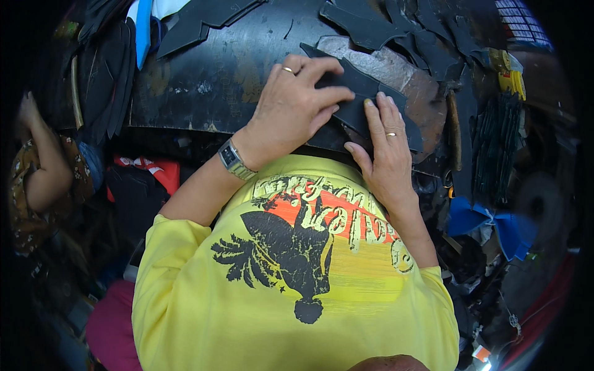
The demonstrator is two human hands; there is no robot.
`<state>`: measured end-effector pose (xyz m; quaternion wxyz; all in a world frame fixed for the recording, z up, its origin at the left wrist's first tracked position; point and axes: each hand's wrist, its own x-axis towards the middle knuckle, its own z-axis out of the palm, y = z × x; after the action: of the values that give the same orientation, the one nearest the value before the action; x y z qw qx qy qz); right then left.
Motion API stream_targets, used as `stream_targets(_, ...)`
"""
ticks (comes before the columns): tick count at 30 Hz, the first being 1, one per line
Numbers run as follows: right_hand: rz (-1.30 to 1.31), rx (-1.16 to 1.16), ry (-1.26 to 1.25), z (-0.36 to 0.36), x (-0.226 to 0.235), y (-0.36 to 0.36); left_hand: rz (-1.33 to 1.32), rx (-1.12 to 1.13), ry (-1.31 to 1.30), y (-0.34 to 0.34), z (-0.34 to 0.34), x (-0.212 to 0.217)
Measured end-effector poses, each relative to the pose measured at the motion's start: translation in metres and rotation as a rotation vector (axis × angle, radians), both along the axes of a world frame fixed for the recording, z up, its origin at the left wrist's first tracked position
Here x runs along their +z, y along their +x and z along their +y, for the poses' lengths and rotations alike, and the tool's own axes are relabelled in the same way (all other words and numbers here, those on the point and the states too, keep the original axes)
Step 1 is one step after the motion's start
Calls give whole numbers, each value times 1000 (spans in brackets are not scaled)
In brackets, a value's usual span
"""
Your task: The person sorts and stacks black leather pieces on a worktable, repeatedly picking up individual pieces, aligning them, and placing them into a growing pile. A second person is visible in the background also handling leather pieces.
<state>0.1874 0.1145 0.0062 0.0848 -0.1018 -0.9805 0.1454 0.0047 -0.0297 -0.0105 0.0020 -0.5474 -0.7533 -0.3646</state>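
Observation:
A flat black sheet piece [365, 83], like leather or rubber cut to a shape, lies near the front edge of a dark work surface. My right hand [388, 139] rests on its right part, fingers stretched out and thumb apart. Over the left part, my left hand [294, 96] has bent fingers, with thumb and forefinger drawn near each other at the piece. Whatever may sit between those fingertips is hidden. Beneath and behind the piece shows a worn grey-brown slab [427, 102].
More cut black pieces [365, 25] are heaped at the back, and others [207, 21] lie back left. Long dark strips [111, 80] hang at the left edge. A wooden-handled tool [456, 130] stands right of the slab. Another person's arm [46, 164] shows at far left.

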Motion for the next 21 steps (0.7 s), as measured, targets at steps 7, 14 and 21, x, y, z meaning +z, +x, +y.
stream_targets(7, -68, 19, 155, 6, 11, -4, 217, -50, -107, 8, -7, -2)
stream_targets(14, 131, -88, -257, 52, 22, -37, 202, -15, -242, 27, -16, 6)
stream_targets(21, 320, 66, 222, 83, 4, -118, 113, -82, -74, 13, 31, 13)
